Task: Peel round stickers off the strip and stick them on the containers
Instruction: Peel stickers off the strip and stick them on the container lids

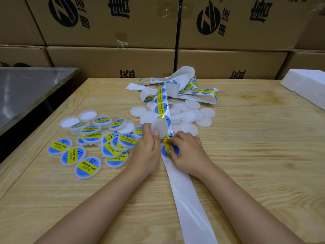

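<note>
A long white backing strip [184, 196] runs up the middle of the wooden table, carrying round blue-and-yellow stickers further up. My left hand [146, 148] grips a plain white round container [160, 128], held tilted just above the strip. My right hand [186, 152] rests on the strip, and its fingertips pinch the edge of a round sticker [169, 151]. Plain white containers [190, 115] lie heaped behind the hands. Labelled containers [98, 143] are spread out to the left.
Loose coils of sticker strip [179, 87] lie at the table's far side. Stacked cardboard boxes [112, 23] wall off the back. A metal table [28, 88] stands to the left, and a white foam block [307, 85] sits at the right edge.
</note>
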Tool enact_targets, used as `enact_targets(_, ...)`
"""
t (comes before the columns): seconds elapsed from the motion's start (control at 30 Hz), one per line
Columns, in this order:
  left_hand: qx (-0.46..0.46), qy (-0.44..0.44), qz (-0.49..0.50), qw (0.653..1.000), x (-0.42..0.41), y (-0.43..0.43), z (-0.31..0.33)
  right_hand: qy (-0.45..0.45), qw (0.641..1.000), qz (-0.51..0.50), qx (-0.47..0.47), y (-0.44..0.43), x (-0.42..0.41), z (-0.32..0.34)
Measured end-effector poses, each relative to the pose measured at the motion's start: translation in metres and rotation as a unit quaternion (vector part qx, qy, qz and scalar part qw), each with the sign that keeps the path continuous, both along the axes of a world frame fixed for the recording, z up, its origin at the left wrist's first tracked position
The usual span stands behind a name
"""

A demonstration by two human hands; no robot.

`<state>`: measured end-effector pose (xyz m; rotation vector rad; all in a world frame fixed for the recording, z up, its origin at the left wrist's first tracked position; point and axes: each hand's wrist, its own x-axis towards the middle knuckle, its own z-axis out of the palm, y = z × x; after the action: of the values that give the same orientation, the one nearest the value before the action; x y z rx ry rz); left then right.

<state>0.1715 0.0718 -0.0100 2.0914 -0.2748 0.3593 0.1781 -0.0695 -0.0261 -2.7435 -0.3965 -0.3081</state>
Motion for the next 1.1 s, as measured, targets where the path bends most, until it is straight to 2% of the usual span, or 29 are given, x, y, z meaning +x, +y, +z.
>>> enact_targets(0.37,0.040,0.008,-0.014,0.999,0.000,0.000,0.001,0.000,0.999,-0.020,0.034,0.000,0.003,-0.002)
enact_targets(0.63,0.014,0.003,-0.029,0.999,-0.003,0.001,0.004,0.001,0.996,-0.046,0.081,0.004,0.003,0.000)
enact_targets(0.8,0.009,0.002,-0.023,1.000,0.002,0.002,-0.001,-0.050,0.993,-0.046,0.097,0.003,0.000,0.000)
enact_targets(0.97,-0.098,0.078,-0.004,0.992,0.012,0.004,-0.006,-0.101,0.970,0.002,0.223,0.003,-0.006,0.007)
enact_targets(1.1,-0.105,0.091,0.018,0.990,0.019,0.006,-0.011,-0.110,0.950,0.065,0.285,0.002,-0.008,0.011)
